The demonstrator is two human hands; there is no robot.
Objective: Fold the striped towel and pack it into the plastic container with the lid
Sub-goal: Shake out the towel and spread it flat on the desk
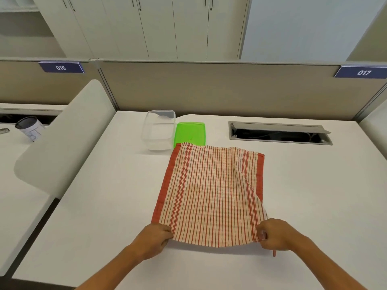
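The red-and-cream striped towel (211,189) lies on the white table (104,206), doubled over, its near edge lifted slightly. My left hand (154,239) pinches the near left corner and my right hand (276,235) pinches the near right corner. The towel's right side is rumpled, with the lower layer showing. Beyond the towel's far left corner stands the clear plastic container (159,130), uncovered and with nothing inside. The green lid (190,133) lies flat beside it on the right, its near edge tucked under the towel.
A cable tray with its flap raised (280,132) is set into the table at the back right. A beige partition (209,88) closes off the far edge. A white rounded divider (62,139) stands at the left, with a dark cup (30,127) on the neighbouring desk.
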